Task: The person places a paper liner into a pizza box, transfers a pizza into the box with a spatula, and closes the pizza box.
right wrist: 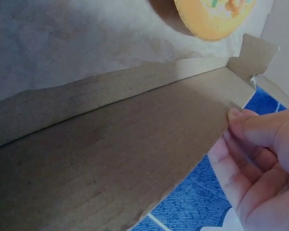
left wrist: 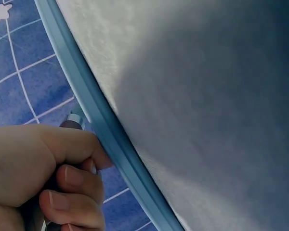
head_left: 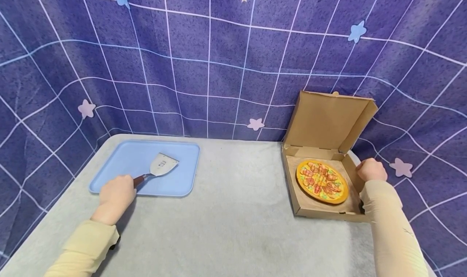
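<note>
My left hand point(head_left: 117, 196) grips the dark handle of a spatula point(head_left: 162, 164) with a broad metal blade. The blade is over a light blue tray point(head_left: 120, 159), and the hand is at the tray's near edge. In the left wrist view the fingers point(left wrist: 72, 202) curl round the handle beside the tray's rim. My right hand point(head_left: 373, 170) pinches the right side wall of an open cardboard pizza box point(head_left: 328, 125) between thumb and fingers, as the right wrist view shows. Inside the box lies a pizza point(head_left: 322, 181) on a paper liner point(right wrist: 86, 43).
A grey tabletop point(head_left: 233, 204) stretches between the tray and the box. Behind it hangs a purple curtain point(head_left: 226, 78) with grid lines and stars. The box lid stands raised close to that curtain.
</note>
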{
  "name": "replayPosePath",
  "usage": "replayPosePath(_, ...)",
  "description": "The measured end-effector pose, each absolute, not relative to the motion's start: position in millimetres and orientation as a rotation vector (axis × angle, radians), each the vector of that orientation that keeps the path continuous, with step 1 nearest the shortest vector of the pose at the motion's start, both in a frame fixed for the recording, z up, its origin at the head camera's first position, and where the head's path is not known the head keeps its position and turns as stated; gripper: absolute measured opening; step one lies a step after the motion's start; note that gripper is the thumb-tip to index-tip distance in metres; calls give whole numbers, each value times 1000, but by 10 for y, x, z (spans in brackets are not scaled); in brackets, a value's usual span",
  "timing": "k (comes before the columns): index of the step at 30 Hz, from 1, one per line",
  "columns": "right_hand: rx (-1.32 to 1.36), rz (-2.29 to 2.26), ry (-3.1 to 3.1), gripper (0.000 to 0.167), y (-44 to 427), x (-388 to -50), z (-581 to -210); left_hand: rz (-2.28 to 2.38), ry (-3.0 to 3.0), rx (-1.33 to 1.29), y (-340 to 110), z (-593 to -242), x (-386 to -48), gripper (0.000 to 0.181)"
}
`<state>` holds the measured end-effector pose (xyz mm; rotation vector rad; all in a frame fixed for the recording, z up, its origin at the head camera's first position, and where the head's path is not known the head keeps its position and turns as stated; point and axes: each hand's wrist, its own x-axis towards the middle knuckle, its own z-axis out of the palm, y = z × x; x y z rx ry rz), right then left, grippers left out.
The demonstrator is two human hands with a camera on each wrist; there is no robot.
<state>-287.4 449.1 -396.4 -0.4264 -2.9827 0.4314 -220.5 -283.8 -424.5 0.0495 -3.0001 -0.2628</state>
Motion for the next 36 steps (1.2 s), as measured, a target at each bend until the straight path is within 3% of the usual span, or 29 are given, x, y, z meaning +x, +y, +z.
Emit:
replayPosePath(14,-422,425,-2988,28,4487,-2874,-3976,-232,-2963,67,-2856,-4205,-2251,12)
replayPosePath(23,-437,423,-2996,29,4476,-2866,-3956,-261,-3007,119,-2891,-4180,-2271,30)
replayPosePath(36,-420,429,-2977,28,4499,-2882,-3990,-91,-2840,25,-2688,-4067,-2284,28)
